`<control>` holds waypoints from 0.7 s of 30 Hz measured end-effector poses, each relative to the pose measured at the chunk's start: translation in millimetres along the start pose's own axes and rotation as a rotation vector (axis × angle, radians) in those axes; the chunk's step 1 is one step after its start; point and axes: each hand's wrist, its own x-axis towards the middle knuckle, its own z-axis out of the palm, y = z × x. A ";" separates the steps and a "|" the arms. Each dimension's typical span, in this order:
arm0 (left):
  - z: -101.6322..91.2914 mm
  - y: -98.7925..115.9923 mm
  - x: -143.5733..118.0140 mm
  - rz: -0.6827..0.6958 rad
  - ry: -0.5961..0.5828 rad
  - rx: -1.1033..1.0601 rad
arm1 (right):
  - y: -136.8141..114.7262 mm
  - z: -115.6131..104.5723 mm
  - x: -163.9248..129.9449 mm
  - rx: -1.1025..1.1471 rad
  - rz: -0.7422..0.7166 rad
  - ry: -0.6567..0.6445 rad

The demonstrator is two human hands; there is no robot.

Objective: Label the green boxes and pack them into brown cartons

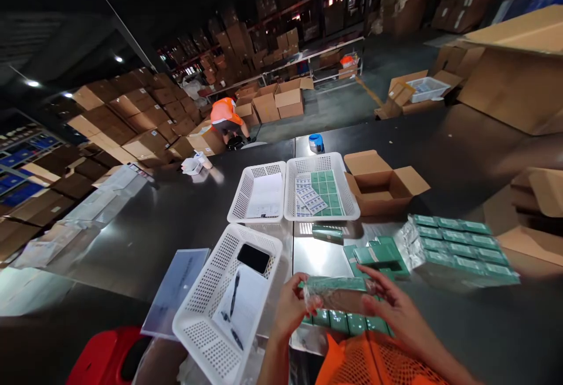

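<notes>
Both hands, left grip (291, 308) and right grip (396, 306), are clamped on the ends of a wrapped green pack (336, 291), with a white basket (229, 297) left of them.

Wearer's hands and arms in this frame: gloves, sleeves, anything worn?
Both bare: no gloves on the left hand or right hand, no rings or watch visible, no sleeves on the forearms in view. An orange mesh vest shows at the bottom edge below the arms.
</notes>
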 end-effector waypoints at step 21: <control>-4.8 21.2 -5.3 0.082 0.396 -0.313 | -31.2 -75.7 25.1 0.419 0.068 0.589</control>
